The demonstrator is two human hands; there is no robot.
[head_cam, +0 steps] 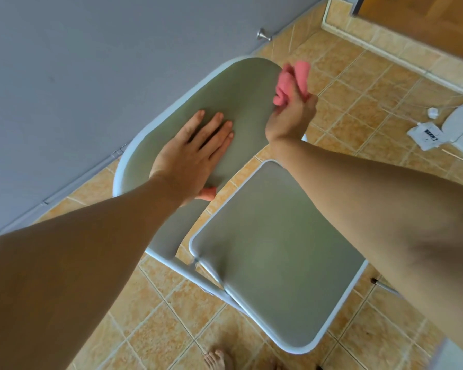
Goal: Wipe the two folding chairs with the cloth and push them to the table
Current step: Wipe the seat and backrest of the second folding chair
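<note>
One folding chair with a white metal frame stands below me on the tiled floor. Its grey-green seat [273, 252] is nearest me and its padded backrest [241, 102] is beyond. My left hand [195, 153] grips the backrest's lower left part, fingers spread flat on the padding and thumb under its edge. My right hand [292, 116] is closed around a bunched pink cloth [292, 81] at the backrest's right end. The second chair and the table are out of view.
A grey wall [91, 62] with a metal door stop [344, 35] runs close behind the chair. White devices with cords [455, 121] lie on the tan tiles at right. My bare toes [215, 359] show at the bottom edge.
</note>
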